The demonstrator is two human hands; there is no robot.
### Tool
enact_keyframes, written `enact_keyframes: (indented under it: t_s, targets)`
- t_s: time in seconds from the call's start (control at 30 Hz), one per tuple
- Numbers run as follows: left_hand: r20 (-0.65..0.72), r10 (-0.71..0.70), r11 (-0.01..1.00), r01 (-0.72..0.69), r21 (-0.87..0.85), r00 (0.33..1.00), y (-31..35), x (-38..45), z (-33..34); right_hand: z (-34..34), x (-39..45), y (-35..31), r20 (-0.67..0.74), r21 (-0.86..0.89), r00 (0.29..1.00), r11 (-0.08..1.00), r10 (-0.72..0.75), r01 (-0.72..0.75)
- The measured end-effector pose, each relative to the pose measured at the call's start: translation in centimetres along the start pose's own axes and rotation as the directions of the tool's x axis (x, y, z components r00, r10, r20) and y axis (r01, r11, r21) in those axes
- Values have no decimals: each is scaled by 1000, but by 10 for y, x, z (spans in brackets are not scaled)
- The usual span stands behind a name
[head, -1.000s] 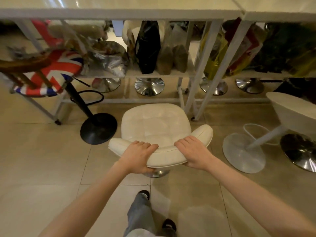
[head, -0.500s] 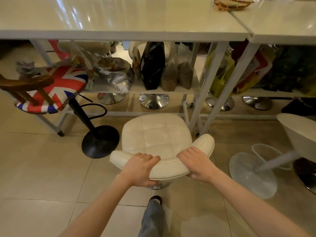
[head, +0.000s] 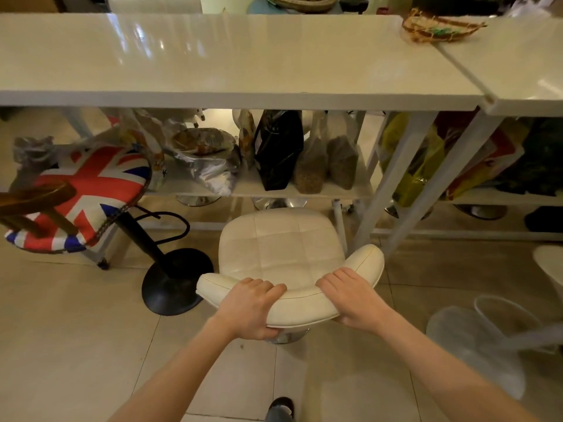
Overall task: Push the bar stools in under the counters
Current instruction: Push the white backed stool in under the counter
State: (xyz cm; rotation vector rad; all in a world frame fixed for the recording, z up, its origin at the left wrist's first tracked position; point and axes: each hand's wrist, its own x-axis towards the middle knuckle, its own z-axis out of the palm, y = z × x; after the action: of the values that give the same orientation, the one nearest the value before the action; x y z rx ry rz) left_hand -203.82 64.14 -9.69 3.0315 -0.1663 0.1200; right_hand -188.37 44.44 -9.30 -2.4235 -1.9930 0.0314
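While both hands grip its backrest, cream stool point(head: 281, 248) sits at counter point(head: 213, 56) edge.
Left hand point(head: 251, 309) and right hand point(head: 353, 300) wrapped tight over backrest; flag stool point(head: 82, 196) at left.

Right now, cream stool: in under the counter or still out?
Out. The cream stool stands on open floor short of the counter; both hands grip its backrest.

A home kitchen or dining corner: white counters point(head: 213, 56) on a tiled floor point(head: 61, 345), bar stools point(head: 280, 248) alongside, food bags point(head: 278, 150) crowding the shelf point(head: 335, 190) beneath.
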Motion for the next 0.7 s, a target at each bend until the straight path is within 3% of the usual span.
enact_keyframes:
  t_s: [0.37, 0.7]
  targets:
    - [43, 34, 999, -34, -7, 998, -61, 43, -4, -7, 57, 28, -20, 17, 999, 999, 43, -43]
    - [156, 49, 999, -46, -24, 987, -94, 32, -15, -1, 80, 1, -25, 37, 996, 995, 88, -87]
